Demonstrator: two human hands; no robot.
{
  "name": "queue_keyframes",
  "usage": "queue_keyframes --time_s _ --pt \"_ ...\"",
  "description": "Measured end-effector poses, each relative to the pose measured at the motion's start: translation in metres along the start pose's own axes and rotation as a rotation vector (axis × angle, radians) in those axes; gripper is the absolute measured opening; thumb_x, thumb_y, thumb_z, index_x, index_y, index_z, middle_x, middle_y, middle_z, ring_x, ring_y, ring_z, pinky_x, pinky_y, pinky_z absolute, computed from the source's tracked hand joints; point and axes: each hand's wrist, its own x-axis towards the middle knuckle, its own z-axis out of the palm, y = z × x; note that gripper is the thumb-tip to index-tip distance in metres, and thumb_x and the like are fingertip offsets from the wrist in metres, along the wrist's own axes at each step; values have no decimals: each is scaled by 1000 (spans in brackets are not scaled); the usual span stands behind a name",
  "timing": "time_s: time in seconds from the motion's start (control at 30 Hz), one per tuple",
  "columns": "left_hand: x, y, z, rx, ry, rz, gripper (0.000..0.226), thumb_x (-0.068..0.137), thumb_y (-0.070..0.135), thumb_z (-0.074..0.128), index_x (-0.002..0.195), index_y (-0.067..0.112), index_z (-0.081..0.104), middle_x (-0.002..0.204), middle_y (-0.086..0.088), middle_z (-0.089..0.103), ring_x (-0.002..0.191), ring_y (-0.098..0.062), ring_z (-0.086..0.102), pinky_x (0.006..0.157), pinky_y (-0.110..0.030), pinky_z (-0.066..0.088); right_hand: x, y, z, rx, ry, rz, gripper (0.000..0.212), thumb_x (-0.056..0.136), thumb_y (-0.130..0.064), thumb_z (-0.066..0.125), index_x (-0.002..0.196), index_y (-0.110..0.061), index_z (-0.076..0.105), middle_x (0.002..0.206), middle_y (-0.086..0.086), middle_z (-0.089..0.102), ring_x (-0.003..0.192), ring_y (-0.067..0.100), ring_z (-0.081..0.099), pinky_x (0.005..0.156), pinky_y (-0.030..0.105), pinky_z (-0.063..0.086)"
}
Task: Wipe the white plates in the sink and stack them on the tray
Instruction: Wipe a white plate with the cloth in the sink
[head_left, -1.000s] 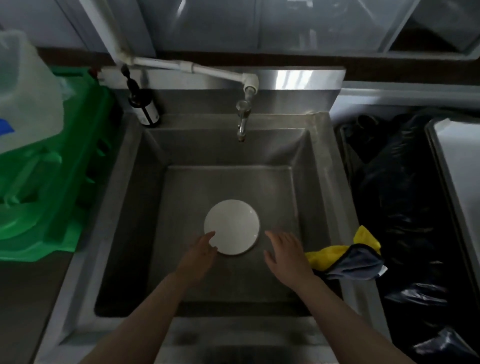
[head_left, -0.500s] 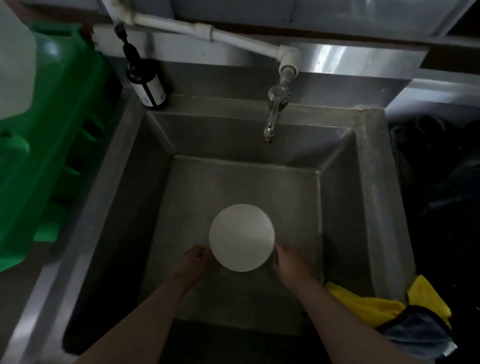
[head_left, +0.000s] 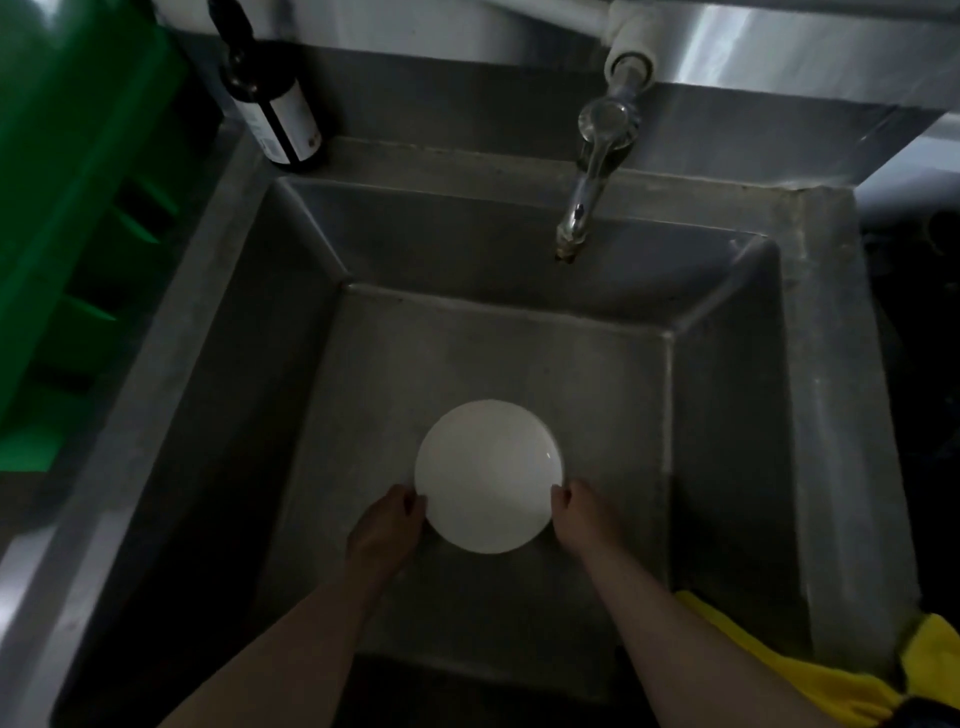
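A round white plate (head_left: 488, 475) is low in the steel sink (head_left: 810, 415), near the basin's front. My left hand (head_left: 385, 530) grips its lower left rim, fingers curled at the edge. My right hand (head_left: 582, 519) grips the lower right rim in the same way. Whether more plates lie under the white plate is hidden. A yellow and dark cloth (head_left: 852, 680) lies over the sink's front right rim, beside my right forearm. No tray is in view.
A chrome tap (head_left: 592, 171) hangs over the back of the basin. A dark bottle with a white label (head_left: 275, 109) stands at the back left corner. A green plastic crate (head_left: 67, 218) fills the left side.
Both hands have closed in from beside the plate and taken hold of its rim. The camera has moved nearer and lower over the sink.
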Motion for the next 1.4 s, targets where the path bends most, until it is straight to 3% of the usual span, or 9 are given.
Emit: queue_keyframes --time_s 0.17,0.33,0.47,0.67,0.8,0.97,1.07,1.17,1.4 --pt "11 -3 3 5 1 -13 32 102 46 47 87 18 55 100 -12 67 94 -28 62 78 -34 45 7 1 2 4 -11 -7 38 103 -41 41 109 -10 63 110 15 66 95 29 62 77 31 46" --pt "12 -6 7 -26 9 -22 35 101 51 47 84 22 59 91 -4 64 90 -26 62 75 -33 46 11 7 8 140 0 -3 28 100 -36 50 95 -12 64 98 12 66 90 27 62 78 35 49" --pt "12 -8 11 -69 28 13 37 102 44 49 70 26 48 80 -3 55 81 -25 56 70 -33 39 8 11 10 176 3 -17 26 100 -35 51 82 -17 57 85 6 61 75 19 54 64 29 37" --pt "13 -12 12 -120 31 39 38 102 38 52 67 22 50 75 -3 57 77 -24 56 72 -36 42 7 17 12 235 -25 -22 28 99 -33 53 77 -17 55 83 6 59 80 23 56 66 30 36" --pt "8 -16 13 -144 -1 30 38 102 38 51 75 13 58 79 -6 62 74 -20 56 71 -34 42 -2 22 14 240 -44 -32 29 99 -32 54 75 -16 54 80 6 57 79 23 55 66 30 36" --pt "-8 -21 14 -178 -56 2 29 103 39 50 80 22 58 97 -7 67 84 -18 57 72 -29 40 -22 29 20 309 -71 -1 26 100 -30 52 77 -20 55 79 3 58 73 16 54 59 28 38" --pt "-18 -22 13 -151 -81 -17 29 103 38 51 105 14 66 118 -10 67 98 -20 58 80 -26 41 -35 32 23 343 -95 22 23 101 -31 51 82 -19 56 82 4 59 74 15 55 60 27 39" --pt "-30 -22 11 -142 -101 -48 40 103 38 52 127 7 63 133 -12 62 117 -25 58 91 -26 41 -48 36 23 305 -118 32 23 102 -32 48 87 -17 57 83 4 58 74 16 54 58 27 37" --pt "-49 -27 -2 -133 -146 -70 37 100 37 57 112 4 70 119 -16 69 105 -25 62 82 -24 41 -69 46 21 232 -190 56 30 101 -34 50 76 -18 56 84 7 60 82 22 57 63 28 38"
